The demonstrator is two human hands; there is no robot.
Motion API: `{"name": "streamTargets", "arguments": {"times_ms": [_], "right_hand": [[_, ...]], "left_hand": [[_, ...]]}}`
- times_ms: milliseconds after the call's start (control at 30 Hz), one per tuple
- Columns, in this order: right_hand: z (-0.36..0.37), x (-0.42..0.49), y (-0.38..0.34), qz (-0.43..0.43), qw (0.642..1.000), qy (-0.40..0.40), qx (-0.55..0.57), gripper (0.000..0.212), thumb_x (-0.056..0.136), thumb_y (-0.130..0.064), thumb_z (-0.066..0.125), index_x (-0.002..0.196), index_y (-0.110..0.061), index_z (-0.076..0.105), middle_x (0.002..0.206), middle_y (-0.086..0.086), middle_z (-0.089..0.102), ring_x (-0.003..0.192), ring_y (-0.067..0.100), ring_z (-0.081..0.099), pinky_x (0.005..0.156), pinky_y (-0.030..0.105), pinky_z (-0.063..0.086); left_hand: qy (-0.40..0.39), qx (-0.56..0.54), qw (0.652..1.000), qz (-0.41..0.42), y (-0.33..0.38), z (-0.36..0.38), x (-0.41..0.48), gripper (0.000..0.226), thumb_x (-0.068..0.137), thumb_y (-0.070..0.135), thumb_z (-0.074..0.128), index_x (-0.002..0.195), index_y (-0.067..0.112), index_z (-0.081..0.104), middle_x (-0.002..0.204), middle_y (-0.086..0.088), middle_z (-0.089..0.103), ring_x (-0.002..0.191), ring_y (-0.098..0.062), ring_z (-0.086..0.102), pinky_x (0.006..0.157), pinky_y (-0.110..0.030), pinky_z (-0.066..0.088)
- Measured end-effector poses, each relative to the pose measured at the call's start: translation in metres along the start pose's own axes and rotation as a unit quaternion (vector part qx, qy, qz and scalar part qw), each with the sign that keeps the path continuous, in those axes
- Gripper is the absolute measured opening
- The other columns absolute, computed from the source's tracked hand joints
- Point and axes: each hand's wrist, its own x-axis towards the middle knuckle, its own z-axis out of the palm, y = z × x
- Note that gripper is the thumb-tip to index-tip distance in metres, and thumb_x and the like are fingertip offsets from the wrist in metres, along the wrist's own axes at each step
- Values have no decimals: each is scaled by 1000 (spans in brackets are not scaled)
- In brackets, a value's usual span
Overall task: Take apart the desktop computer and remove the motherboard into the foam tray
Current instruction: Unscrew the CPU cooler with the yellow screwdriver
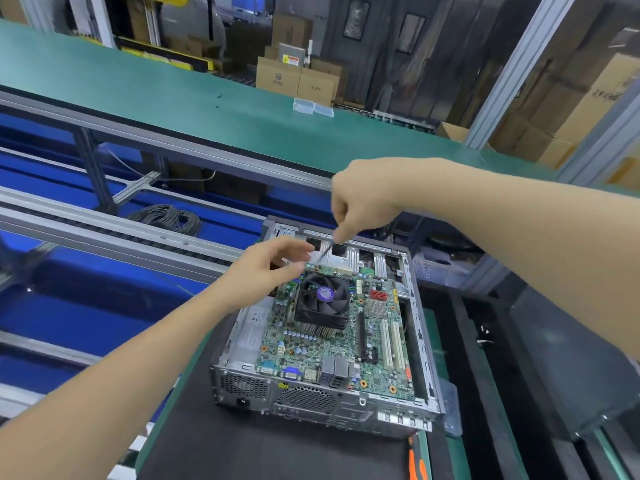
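My right hand (363,202) clamped round thin grey metal tool shaft (327,252), tip angled down at far edge of green motherboard (346,344), likely for mounting screw. My left hand (270,268) has fingers apart, holding nothing, beside tip, probably to steady it. Board lies flat inside open grey steel case (423,323). Walls hem every edge, free room only upward. Black fan cooler (323,301) just below my hands.

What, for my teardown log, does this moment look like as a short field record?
case: open grey metal desktop case on black mat
board: green motherboard with black fan cooler, inside case
right hand: grips thin grey tool shaft, angled toward board's far edge
left hand: fingertips beside shaft tip; grip unclear
nearby: orange-handled tool
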Motion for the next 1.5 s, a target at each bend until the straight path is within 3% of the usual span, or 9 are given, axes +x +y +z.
{"name": "streamTargets", "arguments": {"times_ms": [100, 167, 233, 333, 400, 600, 1033, 1300, 1500], "right_hand": [[12, -26, 19, 28, 998, -50, 31, 40, 87, -60, 72, 84, -21, 77, 75, -3, 76, 82, 25, 70, 76, 39, 60], [27, -34, 23, 50, 992, -85, 82, 37, 87, -54, 73, 82, -18, 77, 64, -3, 75, 69, 21, 70, 71, 34, 61], [43, -36, 23, 60, 986, -106, 111, 32, 87, -48, 73, 81, -17, 77, 62, -7, 75, 55, 14, 64, 63, 29, 58], [60, -41, 25, 65, 985, -84, 136, 28, 87, -42, 73, 77, -17, 78, 64, -11, 75, 62, 14, 67, 70, 33, 62], [67, -42, 25, 61, 985, -69, 145, 28, 87, -41, 73, 73, -17, 77, 62, -11, 74, 65, 15, 69, 74, 36, 63], [73, -45, 17, 43, 988, -49, 143, 30, 86, -44, 74, 72, -18, 77, 59, -12, 72, 61, 10, 63, 71, 34, 61], [78, -37, 5, 33, 988, -58, 140, 28, 86, -41, 76, 68, -20, 74, 58, -11, 72, 62, 7, 63, 56, 24, 46], [72, -31, -2, 34, 990, -74, 115, 25, 85, -40, 77, 72, -19, 76, 59, -11, 73, 67, 11, 64, 67, 29, 57], [68, -21, -11, 76, 983, -105, 129, 30, 89, -33, 75, 67, -14, 67, 51, -6, 68, 38, 11, 56, 51, 24, 44]], "left_hand": [[-84, 158, 984, 20, 13, 19, 17, 61, 90, 52, 69, 146, 39, 49, 143, 19, 53, 131, -1, 48, 112, -38, 41], [-161, 283, 945, 46, 23, 39, 30, 94, 76, 77, 65, 155, 37, 35, 150, 13, 45, 136, -10, 44, 112, -39, 39], [-220, 397, 890, 40, 29, 56, 41, 117, 60, 90, 63, 157, 33, 29, 142, 12, 51, 129, -15, 51, 102, -41, 47], [-217, 428, 875, 56, 29, 63, 49, 93, 54, 79, 74, 131, 33, 49, 84, 19, 62, 81, -7, 61, 61, -30, 45], [-208, 414, 884, 65, 27, 63, 50, 80, 53, 75, 76, 118, 35, 51, 72, 18, 57, 67, 1, 54, 52, -28, 36], [-198, 434, 876, 74, 25, 66, 48, 77, 53, 76, 73, 116, 39, 48, 76, 20, 54, 72, -9, 55, 57, -30, 39], [-181, 432, 880, 77, 18, 67, 49, 77, 53, 79, 69, 115, 40, 45, 75, 19, 55, 68, -5, 52, 55, -29, 37], [-181, 424, 885, 64, 15, 67, 48, 70, 52, 79, 70, 105, 43, 40, 74, 21, 53, 76, -14, 58, 66, -35, 52], [-185, 388, 900, 78, 14, 66, 46, 50, 54, 77, 72, 85, 70, 33, 63, 18, 49, 61, -1, 49, 60, -32, 49]]}}
